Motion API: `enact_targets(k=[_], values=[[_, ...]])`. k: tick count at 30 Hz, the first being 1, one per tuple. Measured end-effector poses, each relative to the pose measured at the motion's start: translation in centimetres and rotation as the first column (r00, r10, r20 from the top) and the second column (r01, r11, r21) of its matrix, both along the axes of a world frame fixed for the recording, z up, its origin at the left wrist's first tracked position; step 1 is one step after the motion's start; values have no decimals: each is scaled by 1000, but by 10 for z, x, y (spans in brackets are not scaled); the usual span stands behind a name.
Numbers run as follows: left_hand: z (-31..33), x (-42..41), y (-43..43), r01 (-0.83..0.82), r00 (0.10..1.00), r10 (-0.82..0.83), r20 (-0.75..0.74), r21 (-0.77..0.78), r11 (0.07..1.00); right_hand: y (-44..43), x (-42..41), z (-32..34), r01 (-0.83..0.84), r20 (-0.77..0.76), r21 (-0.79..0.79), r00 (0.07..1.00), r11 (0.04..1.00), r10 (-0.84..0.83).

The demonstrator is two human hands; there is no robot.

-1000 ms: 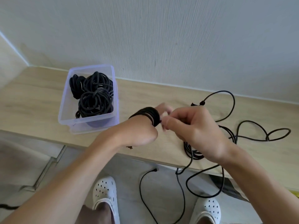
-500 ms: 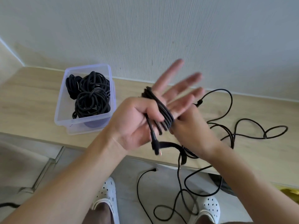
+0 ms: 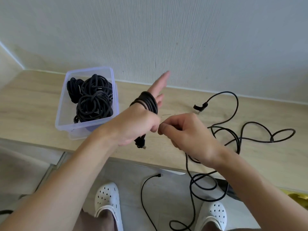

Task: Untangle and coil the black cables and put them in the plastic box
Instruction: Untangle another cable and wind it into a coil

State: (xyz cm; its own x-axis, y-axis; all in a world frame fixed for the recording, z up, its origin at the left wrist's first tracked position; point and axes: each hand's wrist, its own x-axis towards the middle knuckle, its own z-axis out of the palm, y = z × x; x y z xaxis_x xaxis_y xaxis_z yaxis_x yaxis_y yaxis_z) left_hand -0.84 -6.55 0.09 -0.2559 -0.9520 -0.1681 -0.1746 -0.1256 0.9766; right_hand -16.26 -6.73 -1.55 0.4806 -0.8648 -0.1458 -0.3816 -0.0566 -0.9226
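My left hand [image 3: 133, 125] is held over the tabletop with a black cable coil [image 3: 148, 102] wound several times around its fingers; the index finger points toward the wall, and the cable's plug end [image 3: 140, 144] hangs below the palm. My right hand [image 3: 186, 135] is beside it, fingers pinched on the same cable's free length. The loose rest of this black cable [image 3: 240, 135] snakes over the table to the right and drops off the front edge to the floor. A clear plastic box [image 3: 66, 104] at the left holds coiled black cables [image 3: 93, 100].
The wooden tabletop [image 3: 33, 104] runs along a white wall, its front edge near my arms. Cable loops [image 3: 205, 189] hang below the edge toward the tiled floor. My feet in white clogs [image 3: 106, 199] stand beneath. Another thin cable end [image 3: 150, 179] dangles under the table.
My left hand has turned back over, palm down, and lowered toward the table. My right hand came out from behind it and now pinches the cable beside it; another turn lies around the fingers.
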Motion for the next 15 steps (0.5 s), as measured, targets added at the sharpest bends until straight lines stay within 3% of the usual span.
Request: enact_targets(k=[2,4,6,7,11,15], values=[[-21,13,2,-27,996,31,86,-45,999,0,-3,2,7,73,35,997,999,-9],[-33,8,-3,83,976,-77,206,-20,996,-1,-8,5,8,147,45,989,999,-14],[-28,5,-10,121,893,-126,431,38,992,-2,-12,10,-5,189,5,982,1000,4],[-24,3,-8,153,867,-163,471,60,986,-3,-14,11,-4,207,-18,978,1000,8],[-13,0,9,374,906,-401,133,190,908,-8,-16,10,62,292,-60,956,996,-42],[-7,-1,14,579,805,-522,-282,185,794,-11,-16,3,76,340,-50,939,996,-54]])
